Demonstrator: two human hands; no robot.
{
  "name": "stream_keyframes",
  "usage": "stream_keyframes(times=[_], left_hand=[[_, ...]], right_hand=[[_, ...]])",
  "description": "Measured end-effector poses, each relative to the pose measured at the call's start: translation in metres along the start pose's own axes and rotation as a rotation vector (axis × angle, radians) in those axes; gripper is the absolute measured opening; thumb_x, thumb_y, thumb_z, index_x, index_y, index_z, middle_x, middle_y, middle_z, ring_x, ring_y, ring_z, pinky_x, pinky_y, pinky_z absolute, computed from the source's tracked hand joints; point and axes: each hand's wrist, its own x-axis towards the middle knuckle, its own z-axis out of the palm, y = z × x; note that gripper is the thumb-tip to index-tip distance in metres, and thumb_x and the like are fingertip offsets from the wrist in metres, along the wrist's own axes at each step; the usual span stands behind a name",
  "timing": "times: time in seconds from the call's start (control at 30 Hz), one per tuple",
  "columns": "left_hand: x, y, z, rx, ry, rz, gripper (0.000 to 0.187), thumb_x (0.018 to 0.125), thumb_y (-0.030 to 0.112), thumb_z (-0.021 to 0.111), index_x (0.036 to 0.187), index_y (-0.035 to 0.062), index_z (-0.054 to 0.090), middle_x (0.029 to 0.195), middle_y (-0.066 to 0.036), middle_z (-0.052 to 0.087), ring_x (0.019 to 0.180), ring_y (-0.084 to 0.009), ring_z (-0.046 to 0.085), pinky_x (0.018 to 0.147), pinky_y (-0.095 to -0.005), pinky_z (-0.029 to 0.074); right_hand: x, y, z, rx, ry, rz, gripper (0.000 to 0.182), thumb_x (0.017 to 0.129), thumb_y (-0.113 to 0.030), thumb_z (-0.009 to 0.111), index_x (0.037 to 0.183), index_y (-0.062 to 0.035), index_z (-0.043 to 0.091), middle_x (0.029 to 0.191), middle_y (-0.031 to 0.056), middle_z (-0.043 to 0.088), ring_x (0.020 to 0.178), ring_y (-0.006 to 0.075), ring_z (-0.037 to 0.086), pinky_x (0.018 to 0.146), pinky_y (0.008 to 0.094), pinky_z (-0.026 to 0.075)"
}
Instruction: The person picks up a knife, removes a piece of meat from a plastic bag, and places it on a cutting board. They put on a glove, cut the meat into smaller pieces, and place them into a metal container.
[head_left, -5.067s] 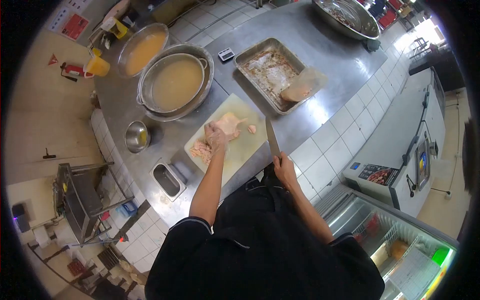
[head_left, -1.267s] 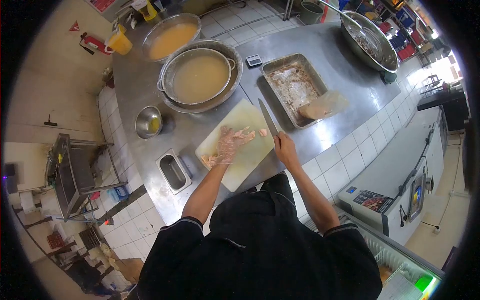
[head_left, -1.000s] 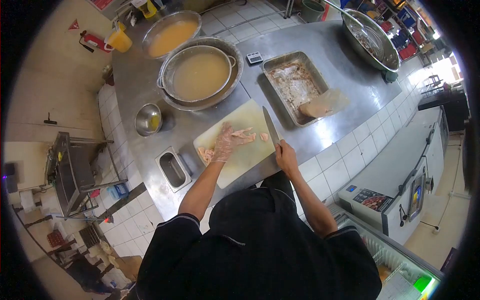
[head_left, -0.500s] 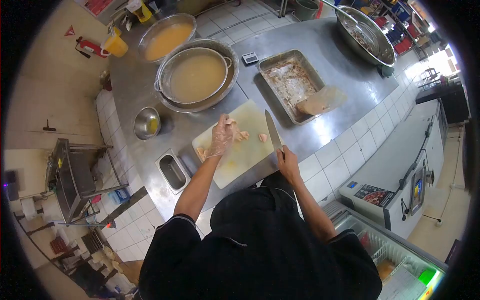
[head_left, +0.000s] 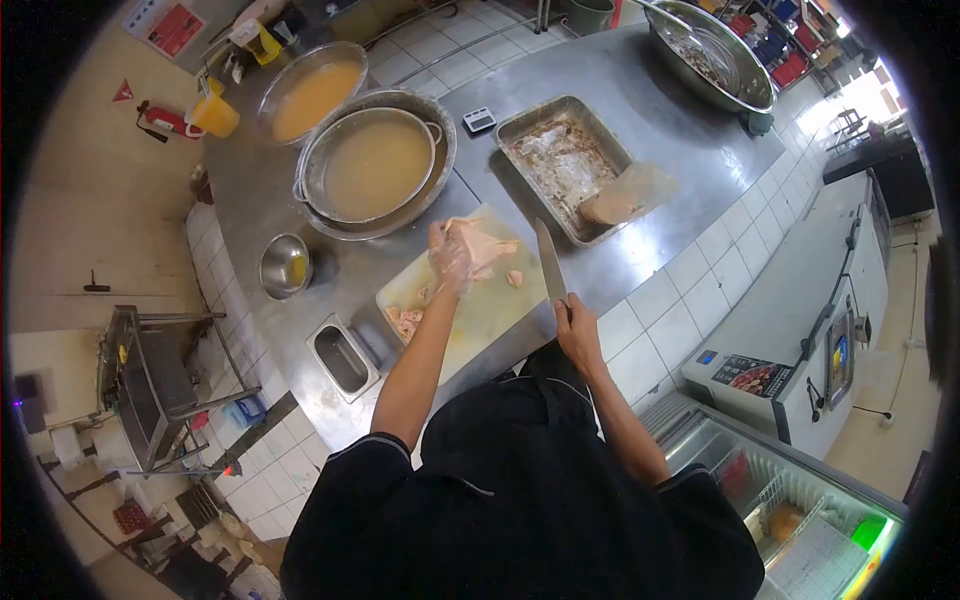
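My left hand (head_left: 452,258), in a clear plastic glove, is on a pale raw piece of chicken (head_left: 486,247) at the upper part of the white cutting board (head_left: 470,335). Its fingers look curled over the meat's left end, slightly blurred. In my right hand (head_left: 579,338) is the handle of a large knife (head_left: 550,262), whose blade points away from me along the board's right edge, apart from the chicken. One small chicken scrap (head_left: 515,278) lies between the larger piece and the blade. Several cut pieces (head_left: 405,320) are heaped at the board's left corner, partly behind my forearm.
Beyond the board stand a pot of cloudy liquid (head_left: 378,165) inside a wide basin and a bowl of orange liquid (head_left: 318,95). A stained metal tray (head_left: 560,150) holds a plastic bag (head_left: 625,195). Left are a small steel bowl (head_left: 286,266) and a rectangular steel container (head_left: 342,358).
The chicken under my left hand now lies spread out as a wider piece on the board. More pieces show at the left corner. My right hand keeps the knife nearly in place.
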Motion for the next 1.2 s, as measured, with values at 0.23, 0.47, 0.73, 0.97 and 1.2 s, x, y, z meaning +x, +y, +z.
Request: stream_keyframes(times=[0.23, 0.47, 0.73, 0.97, 1.2], left_hand=[[-0.011, -0.071, -0.03, 0.026, 0.054, -0.214, 0.027, 0.103, 0.022, 0.051, 0.117, -0.0006, 0.051, 0.102, -0.021, 0.065, 0.092, -0.0343, 0.065, 0.079, -0.0434, 0.051], [-0.032, -0.037, -0.039, 0.289, 0.093, -0.279, 0.027, 0.103, 0.016, 0.045, 0.12, -0.0044, 0.049, 0.099, -0.028, 0.067, 0.092, -0.0442, 0.068, 0.078, -0.0507, 0.051], [-0.038, -0.025, -0.084, 0.708, -0.131, -0.095, 0.041, 0.1, 0.018, 0.049, 0.132, -0.0065, 0.05, 0.101, -0.035, 0.067, 0.095, -0.0493, 0.067, 0.082, -0.0552, 0.05], [-0.048, 0.01, -0.1, 0.79, -0.022, -0.135, 0.034, 0.09, 0.014, 0.061, 0.119, -0.0025, 0.056, 0.102, -0.027, 0.069, 0.099, -0.0458, 0.067, 0.082, -0.0534, 0.051], [-0.057, -0.02, -0.067, 0.7, 0.019, 0.525, 0.02, 0.083, 0.01, 0.067, 0.102, 0.0044, 0.065, 0.1, -0.018, 0.065, 0.097, -0.0391, 0.062, 0.091, -0.0496, 0.05]], right_hand=[[-0.017, 0.005, 0.013, -0.102, -0.111, 0.026, 0.022, 0.1, -0.022, 0.054, 0.095, 0.0, 0.054, 0.076, 0.0304, 0.061, 0.076, 0.053, 0.06, 0.064, 0.0561, 0.044], [-0.006, -0.003, 0.064, -0.244, -0.243, -0.076, 0.019, 0.1, -0.019, 0.052, 0.101, -0.0001, 0.054, 0.075, 0.03, 0.064, 0.074, 0.0514, 0.063, 0.067, 0.0607, 0.047], [0.002, 0.005, 0.08, -0.348, -0.177, -0.144, 0.015, 0.099, -0.016, 0.053, 0.102, -0.0017, 0.052, 0.069, 0.027, 0.063, 0.065, 0.0482, 0.062, 0.058, 0.0579, 0.047], [-0.008, 0.007, 0.087, -0.36, -0.2, -0.175, 0.016, 0.1, -0.016, 0.052, 0.103, -0.0008, 0.052, 0.071, 0.0269, 0.064, 0.065, 0.0472, 0.063, 0.058, 0.0584, 0.047], [-0.005, -0.004, 0.092, -0.325, -0.165, -0.182, 0.015, 0.1, -0.014, 0.05, 0.105, -0.0001, 0.051, 0.074, 0.0276, 0.065, 0.068, 0.0489, 0.063, 0.06, 0.0597, 0.047]])
